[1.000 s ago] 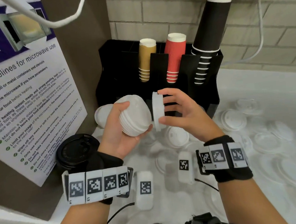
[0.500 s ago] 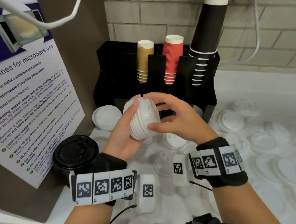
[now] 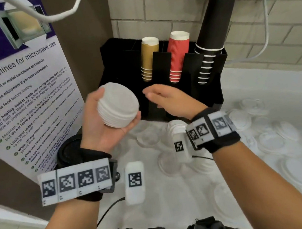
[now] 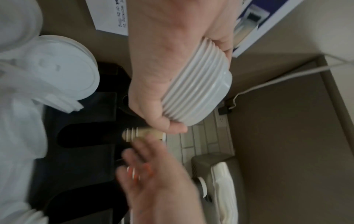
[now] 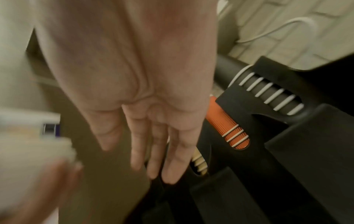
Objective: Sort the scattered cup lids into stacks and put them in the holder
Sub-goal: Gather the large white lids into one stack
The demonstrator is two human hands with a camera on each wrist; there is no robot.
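Note:
My left hand (image 3: pixel 99 123) grips a stack of white cup lids (image 3: pixel 118 105), fingers and thumb curled round its rim; the left wrist view shows the ribbed stack (image 4: pixel 195 89) against the palm (image 4: pixel 162 60). My right hand (image 3: pixel 169 98) hovers just right of the stack, fingers straight and holding nothing, in front of the black holder (image 3: pixel 212 81). In the right wrist view its straight fingers (image 5: pixel 172 151) point toward the holder's front (image 5: pixel 287 151). Several loose white lids (image 3: pixel 240 120) lie scattered on the white counter.
The holder carries tan cups (image 3: pixel 149 58), red cups (image 3: pixel 178 55) and black cups (image 3: pixel 212 29). A black lid stack (image 3: pixel 66 151) sits by the microwave poster (image 3: pixel 22 90) on the left. Clear lids (image 3: pixel 291 164) cover the counter to the right. A brick wall (image 3: pixel 154 11) stands behind.
My right hand pressed a single lid onto the stack, then let go and drew away to the right with fingers straight. The left hand lifted the stack slightly and tilted it.

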